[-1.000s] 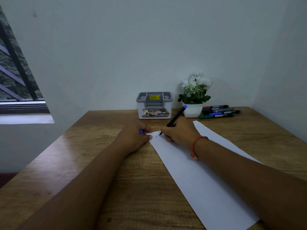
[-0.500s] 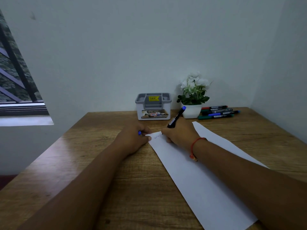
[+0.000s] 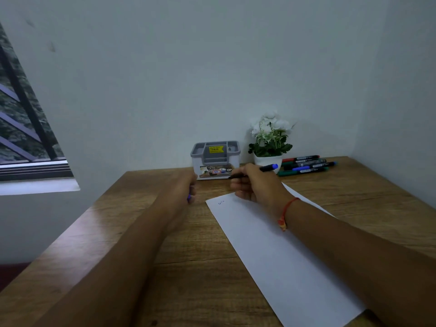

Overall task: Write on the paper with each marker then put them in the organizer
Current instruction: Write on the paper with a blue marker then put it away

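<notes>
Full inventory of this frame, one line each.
table: 1, brown wood, lower frame
paper: 1, white, table's right half, scribble at far corner
organizer: 1, grey-white, by the far wall
potted plant: 1, white flowers and pot, right of organizer
loose markers: 4, mixed colours, right of pot
held marker: 1, black, blue end, right hand
cap: 1, blue, left hand
window: 1, barred, far left
wrist thread: 1, red, right wrist
left hand: 1, grips cap, left of paper
right hand: 1, grips held marker, over paper's far end
</notes>
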The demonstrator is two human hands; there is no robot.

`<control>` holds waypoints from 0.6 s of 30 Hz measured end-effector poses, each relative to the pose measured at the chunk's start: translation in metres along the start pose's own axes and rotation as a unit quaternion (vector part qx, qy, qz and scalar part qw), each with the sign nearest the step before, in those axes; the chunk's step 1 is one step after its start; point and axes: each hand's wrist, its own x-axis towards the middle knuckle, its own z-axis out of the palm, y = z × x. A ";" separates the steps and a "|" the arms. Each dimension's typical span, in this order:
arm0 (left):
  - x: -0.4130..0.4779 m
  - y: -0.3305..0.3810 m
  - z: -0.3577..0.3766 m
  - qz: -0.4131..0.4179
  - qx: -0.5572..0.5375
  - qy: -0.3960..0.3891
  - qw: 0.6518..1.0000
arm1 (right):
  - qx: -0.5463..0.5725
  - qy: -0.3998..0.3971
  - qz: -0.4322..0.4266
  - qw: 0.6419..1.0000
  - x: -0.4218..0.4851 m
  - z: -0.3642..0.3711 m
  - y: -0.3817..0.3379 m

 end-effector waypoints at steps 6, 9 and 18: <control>0.001 -0.001 0.002 -0.053 -0.278 -0.064 0.957 | -0.027 -0.035 -0.097 0.994 -0.015 -0.013 -0.001; 0.001 -0.002 0.002 -0.061 -0.293 -0.067 0.952 | 0.013 -0.073 -0.075 0.994 -0.020 -0.016 -0.004; -0.002 -0.004 0.004 -0.068 -0.271 -0.060 0.958 | -0.013 -0.139 -0.111 0.984 -0.028 -0.013 -0.001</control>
